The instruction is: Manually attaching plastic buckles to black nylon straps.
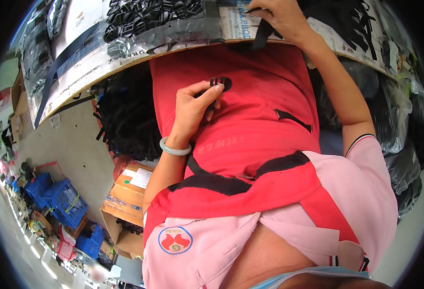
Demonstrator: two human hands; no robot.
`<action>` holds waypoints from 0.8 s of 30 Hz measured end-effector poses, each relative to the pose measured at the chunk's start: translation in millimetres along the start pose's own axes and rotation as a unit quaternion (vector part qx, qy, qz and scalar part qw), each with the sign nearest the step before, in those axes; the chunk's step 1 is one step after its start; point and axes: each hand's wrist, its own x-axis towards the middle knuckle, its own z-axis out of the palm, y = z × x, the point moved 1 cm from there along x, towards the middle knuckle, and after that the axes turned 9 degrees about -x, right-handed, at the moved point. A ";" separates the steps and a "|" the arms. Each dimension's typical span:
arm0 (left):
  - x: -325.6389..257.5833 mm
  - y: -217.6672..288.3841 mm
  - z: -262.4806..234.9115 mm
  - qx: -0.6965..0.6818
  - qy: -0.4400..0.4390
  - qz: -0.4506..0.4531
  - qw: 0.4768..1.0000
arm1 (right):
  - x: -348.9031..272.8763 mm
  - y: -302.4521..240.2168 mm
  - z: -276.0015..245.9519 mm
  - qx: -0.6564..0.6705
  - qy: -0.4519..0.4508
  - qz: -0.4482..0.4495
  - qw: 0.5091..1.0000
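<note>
My left hand (192,108), a pale bangle at its wrist, is closed around a black plastic buckle (220,84) above my red apron (250,115). The buckle's slotted end sticks out past the thumb. Up at the table, my right hand (285,20) pinches the end of a black webbing strap (263,34). Part of that strap hangs down at the table edge below the fingers. A heap of black buckles (147,17) lies on the table to the left of the right hand.
The worktable (84,72) curves across the front, covered with cardboard and plastic film. Black straps (354,21) lie at its right. Under it sits a dark bundle of straps (127,111). Left of me are an open carton (127,197) and blue crates (66,202). Plastic-wrapped bags (390,106) stand right.
</note>
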 end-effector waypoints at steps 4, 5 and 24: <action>1.6 4.6 1.8 0.061 0.047 0.061 0.995 | 4.6 -32.8 -40.5 0.082 0.047 -0.036 0.995; -1.1 6.3 2.6 0.072 0.055 0.082 0.992 | 4.8 -53.9 -56.9 0.138 0.072 -0.056 0.986; 2.9 8.5 6.1 0.002 0.081 0.151 0.985 | -43.1 -105.9 3.0 0.621 -0.168 0.389 0.660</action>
